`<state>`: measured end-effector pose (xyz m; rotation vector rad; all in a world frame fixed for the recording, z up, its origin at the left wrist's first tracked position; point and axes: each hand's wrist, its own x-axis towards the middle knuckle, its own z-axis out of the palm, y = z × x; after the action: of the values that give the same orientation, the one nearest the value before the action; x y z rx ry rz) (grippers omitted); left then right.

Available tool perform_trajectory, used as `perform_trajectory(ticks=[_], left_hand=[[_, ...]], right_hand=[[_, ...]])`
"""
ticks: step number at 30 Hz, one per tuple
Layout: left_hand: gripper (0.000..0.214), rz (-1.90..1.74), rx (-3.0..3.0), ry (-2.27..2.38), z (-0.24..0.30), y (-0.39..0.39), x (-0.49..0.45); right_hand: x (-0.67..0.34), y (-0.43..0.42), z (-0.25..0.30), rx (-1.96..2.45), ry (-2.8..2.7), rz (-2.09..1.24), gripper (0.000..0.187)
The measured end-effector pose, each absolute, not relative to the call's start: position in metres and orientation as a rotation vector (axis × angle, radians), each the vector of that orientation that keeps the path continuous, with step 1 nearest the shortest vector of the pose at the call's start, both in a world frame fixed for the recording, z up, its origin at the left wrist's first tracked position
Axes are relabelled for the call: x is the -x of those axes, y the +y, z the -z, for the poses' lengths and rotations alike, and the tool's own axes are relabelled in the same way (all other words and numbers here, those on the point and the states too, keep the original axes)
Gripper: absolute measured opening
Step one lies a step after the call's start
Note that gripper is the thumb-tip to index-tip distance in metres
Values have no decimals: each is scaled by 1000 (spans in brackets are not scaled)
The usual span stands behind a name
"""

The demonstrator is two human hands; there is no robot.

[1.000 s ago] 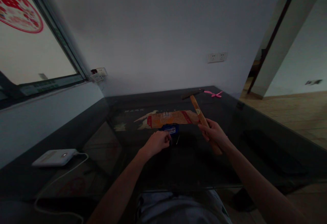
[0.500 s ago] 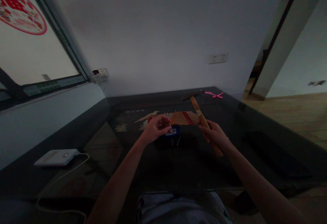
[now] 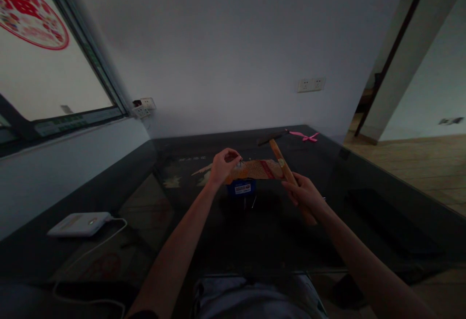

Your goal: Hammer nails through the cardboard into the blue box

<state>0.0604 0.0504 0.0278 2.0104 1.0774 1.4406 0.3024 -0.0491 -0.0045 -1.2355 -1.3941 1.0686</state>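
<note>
My right hand (image 3: 305, 193) is wrapped round the wooden handle of a hammer (image 3: 284, 166), whose dark head points left above the far part of the dark glass table (image 3: 276, 241). My left hand (image 3: 223, 164) is pinched shut over the left end of a flat orange-and-red board (image 3: 260, 169); what it pinches is too small to name. A small blue box (image 3: 241, 187) sits on the table just below the board. Thin nails (image 3: 252, 202) lie beside the box.
A white device (image 3: 78, 224) with a cable lies at the left on the table. A pink ribbon (image 3: 305, 136) lies at the far right corner. Wall sockets (image 3: 310, 84) are on the white wall behind. A doorway and wooden floor (image 3: 422, 159) open to the right.
My left hand has risen from beside the blue box up to the left end of the board, still pinched. The hammer in my right hand has barely moved.
</note>
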Motion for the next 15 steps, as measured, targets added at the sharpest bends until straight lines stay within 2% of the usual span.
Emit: perform_trajectory(ticks=[8,15], left_hand=[[6,-1322,-2411,1335,-22,66,-71],[7,-1140,-2383,1311,-20,75,-68]], right_hand=[[-300,-51,4,1226,-1381,-1073,30],[-300,-49,5,1230,-1389,-1070,29]])
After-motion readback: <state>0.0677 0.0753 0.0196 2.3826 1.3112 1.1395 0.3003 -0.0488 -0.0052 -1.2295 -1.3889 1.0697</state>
